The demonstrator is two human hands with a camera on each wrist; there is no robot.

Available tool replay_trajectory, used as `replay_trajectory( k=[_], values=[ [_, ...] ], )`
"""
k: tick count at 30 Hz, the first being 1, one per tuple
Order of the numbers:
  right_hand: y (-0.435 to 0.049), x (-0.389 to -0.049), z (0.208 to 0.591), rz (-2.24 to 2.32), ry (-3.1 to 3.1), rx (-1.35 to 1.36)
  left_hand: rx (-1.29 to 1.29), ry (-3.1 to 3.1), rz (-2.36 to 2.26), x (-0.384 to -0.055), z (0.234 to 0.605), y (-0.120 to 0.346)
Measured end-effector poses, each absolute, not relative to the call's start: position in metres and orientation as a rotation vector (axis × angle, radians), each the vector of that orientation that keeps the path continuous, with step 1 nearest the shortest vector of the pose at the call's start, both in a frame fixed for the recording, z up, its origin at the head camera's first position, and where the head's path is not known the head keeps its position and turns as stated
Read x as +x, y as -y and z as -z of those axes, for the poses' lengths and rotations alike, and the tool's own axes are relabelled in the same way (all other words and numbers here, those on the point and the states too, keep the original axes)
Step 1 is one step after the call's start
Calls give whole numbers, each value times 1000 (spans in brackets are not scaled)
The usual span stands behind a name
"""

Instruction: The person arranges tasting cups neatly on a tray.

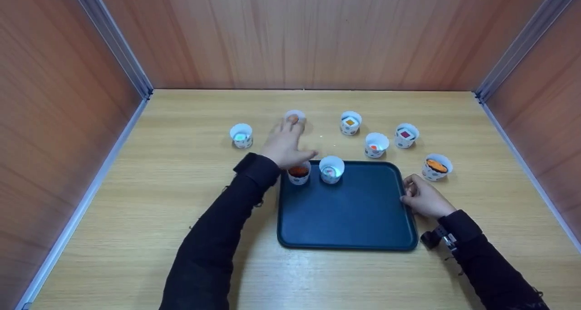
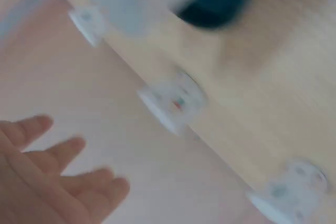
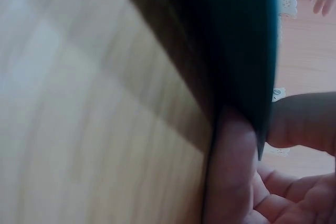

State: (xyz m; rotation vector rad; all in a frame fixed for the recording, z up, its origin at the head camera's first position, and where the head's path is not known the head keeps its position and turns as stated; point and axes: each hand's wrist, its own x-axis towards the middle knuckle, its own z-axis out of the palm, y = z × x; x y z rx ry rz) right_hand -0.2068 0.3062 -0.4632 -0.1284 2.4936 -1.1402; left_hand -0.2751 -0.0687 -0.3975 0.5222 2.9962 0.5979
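Note:
My left hand (image 1: 285, 144) reaches over the far left corner of a dark green tray (image 1: 349, 214), its fingers stretched and spread. They overlap a small white paper cup (image 1: 296, 113) beyond the tray; whether they touch it I cannot tell. Below the left hand, a cup with reddish-brown contents (image 1: 298, 178) stands on the tray, partly covered by the hand. Beside it on the tray is another patterned cup (image 1: 331, 170). At the tray's right edge, my right hand (image 1: 424, 196) pinches the rim between thumb and fingers, as the right wrist view (image 3: 236, 166) also shows.
Left of the left hand stands a cup with pale green contents (image 1: 241, 136). Behind the tray are cups with a yellow square (image 1: 350, 124), a red piece (image 1: 376, 145) and a dark red square (image 1: 406, 135). A cup with an orange piece (image 1: 436, 167) sits near the right hand.

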Motion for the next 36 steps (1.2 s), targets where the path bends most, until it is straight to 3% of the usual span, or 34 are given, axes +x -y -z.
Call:
replay_trajectory(
  k=[13, 22, 36],
  values=[
    [-307, -205, 464, 1163, -2507, -147, -14, -3036, -579, -305, 425, 153],
    [-307, -205, 465, 1168, -2525, -178, -59, -2948, -717, -310, 441, 168],
    [-308, -207, 464, 1140, -2515, -149, -86, -2998, -869, -311, 436, 174]
  ],
)
